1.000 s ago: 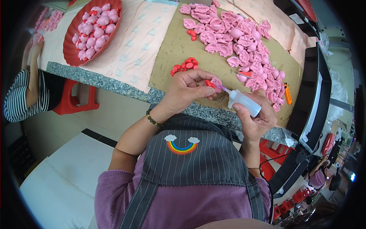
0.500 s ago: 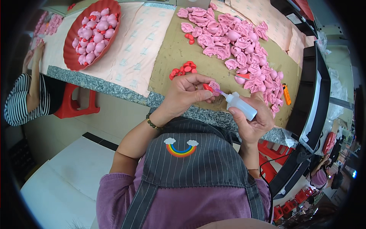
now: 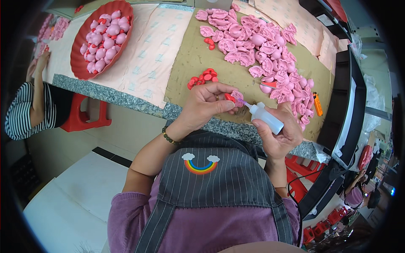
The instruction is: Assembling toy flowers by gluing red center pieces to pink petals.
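Observation:
Between the thumb and fingers of my left hand (image 3: 211,100) is a small pink molded piece (image 3: 237,97) with a red part (image 3: 229,98) against it. My right hand (image 3: 284,128) grips a translucent white squeeze bottle (image 3: 267,118), tilted so its narrow purplish nozzle (image 3: 246,103) meets the pink piece. Just beyond my left hand lies a small pile of red parts (image 3: 207,76). A large heap of pink molded pieces (image 3: 253,40), some hollow and some rounded, spreads over the brown board (image 3: 185,55) beyond both hands.
A red scalloped bowl (image 3: 76,63) of pink pieces with red parts stands at the far left. An orange-handled tool (image 3: 317,104) lies by the heap, near a black tray (image 3: 344,114) on the right. Another person in a striped sleeve (image 3: 21,109) sits at the left.
Both hands hold nearly the same pose, with the nozzle still at the pink piece. At the left, the other person's hands have shifted slightly.

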{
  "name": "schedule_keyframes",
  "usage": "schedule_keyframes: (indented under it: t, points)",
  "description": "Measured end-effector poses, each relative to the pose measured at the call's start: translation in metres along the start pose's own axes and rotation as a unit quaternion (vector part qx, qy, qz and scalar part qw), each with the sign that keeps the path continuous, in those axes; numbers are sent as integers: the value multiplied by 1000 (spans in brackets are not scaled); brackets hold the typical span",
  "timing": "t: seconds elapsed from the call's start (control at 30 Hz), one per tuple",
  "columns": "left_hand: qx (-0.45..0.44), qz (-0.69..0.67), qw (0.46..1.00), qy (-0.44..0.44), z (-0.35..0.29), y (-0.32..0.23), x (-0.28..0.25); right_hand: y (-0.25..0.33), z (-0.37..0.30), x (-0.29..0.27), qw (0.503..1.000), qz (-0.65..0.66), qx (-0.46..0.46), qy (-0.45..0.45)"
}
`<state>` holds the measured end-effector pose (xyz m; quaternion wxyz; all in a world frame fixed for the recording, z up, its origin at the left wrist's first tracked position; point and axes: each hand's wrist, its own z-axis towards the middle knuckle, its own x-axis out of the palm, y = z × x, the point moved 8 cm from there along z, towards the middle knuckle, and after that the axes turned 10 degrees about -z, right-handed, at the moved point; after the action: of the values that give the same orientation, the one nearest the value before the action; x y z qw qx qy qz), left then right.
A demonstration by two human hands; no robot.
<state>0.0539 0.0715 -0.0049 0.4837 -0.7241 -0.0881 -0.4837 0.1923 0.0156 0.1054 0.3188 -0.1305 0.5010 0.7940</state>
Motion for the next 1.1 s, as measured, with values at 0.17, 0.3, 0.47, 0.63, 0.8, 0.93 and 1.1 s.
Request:
schedule_keyframes:
  t: [0.17,0.3,0.47,0.63,0.8,0.93,1.1]
  points:
    - [1,2,1000,1,0,0,0,1,0,0,1000,1,-7,-5]
    - [-2,8,1000,-2,0,-1,0,1,0,-2,999,3,-34,-20]
    - [-1,8,1000,0,0,0,0,-1,1,-4,1000,5,-17,-23]
    - [-4,28,1000,-4,-1,0,1,-1,0,-2,1000,-9,-16,-18]
    - [-5,28,1000,-4,-1,1,1,0,2,-3,999,-24,-21,-18]
    - [3,30,1000,-6,0,-1,2,1,6,-3,999,-25,-24,-18]
    - [10,20,1000,5,0,-1,1,-1,5,-3,999,-15,-27,-24]
